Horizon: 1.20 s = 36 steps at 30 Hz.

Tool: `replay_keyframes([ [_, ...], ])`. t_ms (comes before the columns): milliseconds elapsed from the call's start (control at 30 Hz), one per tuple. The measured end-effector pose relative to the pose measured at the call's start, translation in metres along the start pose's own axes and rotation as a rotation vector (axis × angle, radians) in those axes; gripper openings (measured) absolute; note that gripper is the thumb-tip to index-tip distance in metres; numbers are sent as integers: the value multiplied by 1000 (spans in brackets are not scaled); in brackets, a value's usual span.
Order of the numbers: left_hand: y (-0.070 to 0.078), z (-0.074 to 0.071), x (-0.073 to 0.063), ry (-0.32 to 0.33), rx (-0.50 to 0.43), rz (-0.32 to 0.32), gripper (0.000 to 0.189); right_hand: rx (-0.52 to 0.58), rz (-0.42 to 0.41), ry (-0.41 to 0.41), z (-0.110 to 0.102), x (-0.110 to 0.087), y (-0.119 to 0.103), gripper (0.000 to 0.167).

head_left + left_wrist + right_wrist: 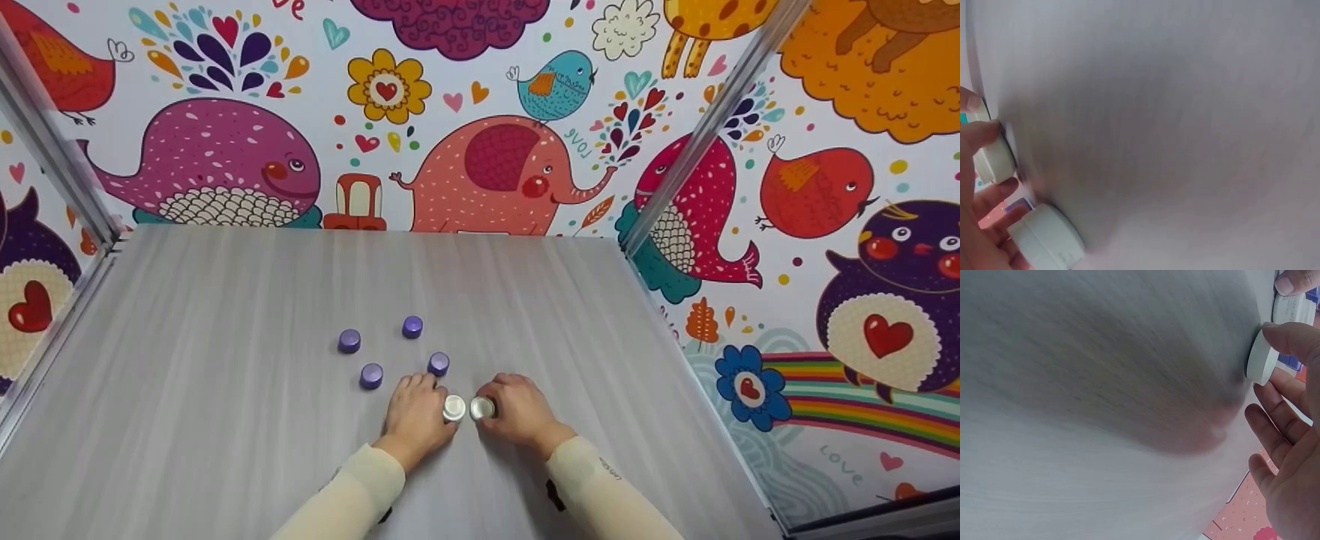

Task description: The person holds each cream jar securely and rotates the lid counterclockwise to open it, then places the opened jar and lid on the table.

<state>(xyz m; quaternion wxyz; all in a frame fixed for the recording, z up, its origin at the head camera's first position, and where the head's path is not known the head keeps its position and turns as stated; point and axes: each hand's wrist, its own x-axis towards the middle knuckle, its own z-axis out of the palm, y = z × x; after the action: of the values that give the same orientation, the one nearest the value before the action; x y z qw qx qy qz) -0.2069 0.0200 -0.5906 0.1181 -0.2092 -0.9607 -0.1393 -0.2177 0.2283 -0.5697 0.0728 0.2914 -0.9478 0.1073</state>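
Cartoon-print wall [487, 180] up top, pale woodgrain table [247, 420] below. Left hand [415, 411] is gripping a left disc [453, 409], right hand [523, 409] is pinching a right disc [482, 408], both lower centre of the frame. Key bit: the discs sit side by side between the hands, just apart, round tops up, so no long axis to line up. Four purple pieces [349, 341] stand upper left of the discs, left hand nearer. Left wrist cam also catches a pale piece [1047, 239] against the left fingers that the head view misses; can't tell if it's gripped.
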Motion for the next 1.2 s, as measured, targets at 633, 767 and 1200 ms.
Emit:
replay_keyframes([
  [633,-9,-14,11,-50,-33,12,34,-3,17,-10,-1,-3,5,27],
  [767,-14,-21,18,-31,-43,-19,33,0,30,-24,-2,-3,6,27],
  [1200,-27,-22,44,-69,-9,-110,43,-6,5,-6,1,2,1,27],
])
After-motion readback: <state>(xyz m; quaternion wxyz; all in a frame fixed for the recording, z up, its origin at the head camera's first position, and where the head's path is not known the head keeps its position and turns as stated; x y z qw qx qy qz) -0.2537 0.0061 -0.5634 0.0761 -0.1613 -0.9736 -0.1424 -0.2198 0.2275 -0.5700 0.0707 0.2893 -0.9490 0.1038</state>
